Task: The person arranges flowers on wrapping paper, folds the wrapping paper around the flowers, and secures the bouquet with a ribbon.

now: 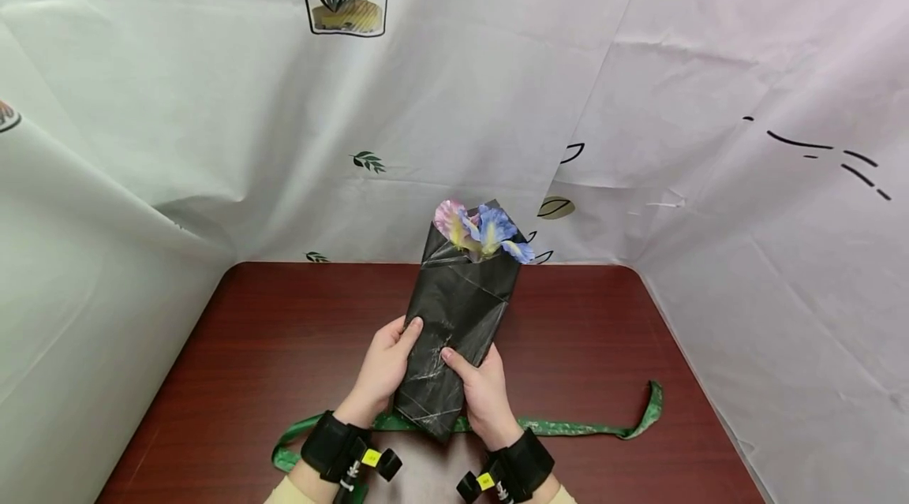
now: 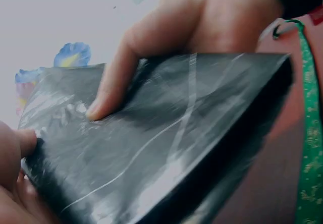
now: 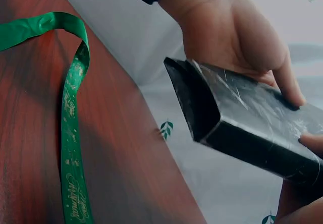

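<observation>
Between my two hands a flat sleeve of folded black wrapping paper is held up over the table, tilted with its top to the right. A pink-and-yellow flower and a blue flower stick out of its upper end; their stems are hidden inside. My left hand grips the left edge, thumb on the front. My right hand holds the lower right edge, its thumb pressing the paper's front. The right wrist view shows the sleeve's lower end gaping. Behind it, a green ribbon lies across the table.
The dark red-brown table has rounded far corners. White printed cloth hangs behind it and along both sides. Gold lettering shows on the ribbon in the right wrist view, and its right end curls up. Black bands with small cameras circle both wrists.
</observation>
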Action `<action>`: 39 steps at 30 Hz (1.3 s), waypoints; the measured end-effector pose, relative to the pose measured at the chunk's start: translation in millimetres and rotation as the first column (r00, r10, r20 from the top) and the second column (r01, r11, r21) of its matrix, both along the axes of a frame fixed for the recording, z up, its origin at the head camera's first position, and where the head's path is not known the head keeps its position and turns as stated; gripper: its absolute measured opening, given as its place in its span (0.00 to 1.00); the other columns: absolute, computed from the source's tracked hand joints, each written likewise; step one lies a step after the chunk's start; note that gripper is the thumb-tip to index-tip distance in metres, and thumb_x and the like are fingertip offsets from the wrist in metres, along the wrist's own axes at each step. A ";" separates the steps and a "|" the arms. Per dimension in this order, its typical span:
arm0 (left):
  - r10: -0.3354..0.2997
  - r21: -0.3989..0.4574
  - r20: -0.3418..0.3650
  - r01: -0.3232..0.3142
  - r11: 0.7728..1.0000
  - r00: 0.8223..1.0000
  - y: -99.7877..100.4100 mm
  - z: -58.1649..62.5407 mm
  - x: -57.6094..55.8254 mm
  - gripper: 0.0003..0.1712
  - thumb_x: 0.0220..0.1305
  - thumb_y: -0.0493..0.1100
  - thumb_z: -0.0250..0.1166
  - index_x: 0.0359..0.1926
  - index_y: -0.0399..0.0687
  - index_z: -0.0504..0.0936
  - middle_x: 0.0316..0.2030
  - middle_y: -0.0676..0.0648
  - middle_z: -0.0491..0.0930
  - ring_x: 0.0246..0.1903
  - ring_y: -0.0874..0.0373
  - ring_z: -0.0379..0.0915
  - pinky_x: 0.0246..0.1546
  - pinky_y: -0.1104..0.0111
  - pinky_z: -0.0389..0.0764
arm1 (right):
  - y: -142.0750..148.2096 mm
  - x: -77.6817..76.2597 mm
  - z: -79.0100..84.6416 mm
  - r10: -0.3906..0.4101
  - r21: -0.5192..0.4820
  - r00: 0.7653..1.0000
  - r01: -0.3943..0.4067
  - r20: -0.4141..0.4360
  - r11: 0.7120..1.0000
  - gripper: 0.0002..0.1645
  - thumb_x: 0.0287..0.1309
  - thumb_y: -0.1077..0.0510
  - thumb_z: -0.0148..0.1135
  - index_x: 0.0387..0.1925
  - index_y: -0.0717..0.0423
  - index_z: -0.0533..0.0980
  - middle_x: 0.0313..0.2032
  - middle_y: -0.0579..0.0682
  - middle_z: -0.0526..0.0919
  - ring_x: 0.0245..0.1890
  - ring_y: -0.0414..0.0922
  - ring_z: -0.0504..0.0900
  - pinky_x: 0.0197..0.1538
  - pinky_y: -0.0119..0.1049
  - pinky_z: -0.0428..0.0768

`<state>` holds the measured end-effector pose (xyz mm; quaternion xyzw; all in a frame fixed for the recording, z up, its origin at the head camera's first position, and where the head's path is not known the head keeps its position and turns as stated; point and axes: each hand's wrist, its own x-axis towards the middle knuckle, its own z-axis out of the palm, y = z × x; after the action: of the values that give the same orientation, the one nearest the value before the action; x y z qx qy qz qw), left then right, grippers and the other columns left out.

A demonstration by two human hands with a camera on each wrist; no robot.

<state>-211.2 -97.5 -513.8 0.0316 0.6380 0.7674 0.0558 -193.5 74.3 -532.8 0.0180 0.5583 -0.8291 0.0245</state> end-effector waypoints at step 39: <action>-0.052 0.188 0.267 0.001 0.982 0.962 27.3 -63.2 -7.6 0.21 0.81 0.37 0.62 0.66 0.28 0.71 0.36 0.48 0.89 0.35 0.59 0.89 0.36 0.65 0.89 | 75.5 -1.8 -45.5 0.139 0.497 0.985 -0.173 0.105 0.850 0.50 0.63 0.55 0.80 0.78 0.65 0.63 0.62 0.62 0.83 0.51 0.53 0.87 0.53 0.46 0.85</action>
<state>-218.8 -70.2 -577.0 -0.0599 0.5496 0.8198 0.1495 -195.3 149.8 -578.3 0.0053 0.7539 -0.6487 0.1045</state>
